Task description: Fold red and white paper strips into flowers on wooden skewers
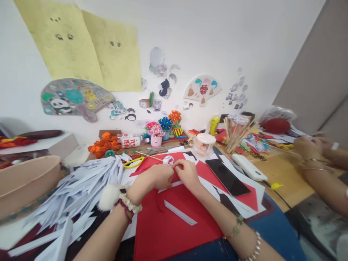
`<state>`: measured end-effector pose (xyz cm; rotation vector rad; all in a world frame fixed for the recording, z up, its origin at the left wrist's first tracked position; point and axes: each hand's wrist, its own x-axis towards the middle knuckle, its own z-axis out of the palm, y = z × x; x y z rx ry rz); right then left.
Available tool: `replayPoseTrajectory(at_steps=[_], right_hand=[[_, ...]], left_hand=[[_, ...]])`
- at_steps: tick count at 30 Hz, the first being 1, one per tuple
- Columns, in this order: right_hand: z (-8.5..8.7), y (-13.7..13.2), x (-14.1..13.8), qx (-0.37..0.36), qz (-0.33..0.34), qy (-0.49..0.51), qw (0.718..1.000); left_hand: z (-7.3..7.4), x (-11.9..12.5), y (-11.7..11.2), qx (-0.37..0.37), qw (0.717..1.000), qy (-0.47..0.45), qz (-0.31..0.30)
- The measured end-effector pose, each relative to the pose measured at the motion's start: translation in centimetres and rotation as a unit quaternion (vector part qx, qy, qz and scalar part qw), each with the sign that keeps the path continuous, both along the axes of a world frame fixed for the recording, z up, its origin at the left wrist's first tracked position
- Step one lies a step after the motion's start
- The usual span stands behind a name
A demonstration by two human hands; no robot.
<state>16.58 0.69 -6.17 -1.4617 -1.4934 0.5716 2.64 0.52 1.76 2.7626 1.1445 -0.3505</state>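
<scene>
A small white paper curl [169, 160], ring-like with reddish bits, sits at the end of a thin wooden stick [150, 156] that points up to the left. My left hand [160, 175] is closed right below the curl, its fingertips at the paper. My right hand [187, 174] pinches at the curl's right side, fingertips meeting those of the left. What exactly lies between the fingers is hidden. Under both hands are red paper sheets [154, 232], with a folded white paper strip [180, 212] lying on top.
To the left is a heap of white paper strips [81, 188] beside a beige basin [27, 181]. Yellow-handled scissors [134, 162], a clear lidded cup [204, 145], a phone [227, 177], a white power bank [248, 167] and wooden sticks [236, 136] stand around. Another person's hands [308, 148] work at right.
</scene>
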Motion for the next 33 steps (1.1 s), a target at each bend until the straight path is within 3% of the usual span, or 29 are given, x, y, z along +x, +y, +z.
replayPoseTrajectory(at_steps=[3, 12, 19, 25, 33], right_hand=[[-0.2, 0.3, 0.2, -0.006, 0.014, 0.061, 0.998], [0.9, -0.5, -1.2, -0.056, 0.183, 0.229, 0.954], [0.7, -1.0, -1.2, -0.050, 0.226, 0.288, 0.929], [0.1, -0.6, -1.2, -0.034, 0.208, 0.299, 0.931], [0.2, -0.5, -0.9, -0.009, 0.203, 0.303, 0.931]], left_hand=[[0.8, -0.7, 0.2, -0.020, 0.999, -0.024, 0.002], [3.0, -4.0, 1.5, -0.014, 0.991, -0.131, 0.023], [1.9, -4.7, 2.6, -0.020, 0.984, -0.175, 0.018], [0.7, -4.2, 2.9, -0.058, 0.982, -0.181, -0.014], [0.1, -4.7, 3.7, -0.122, 0.965, -0.227, -0.038]])
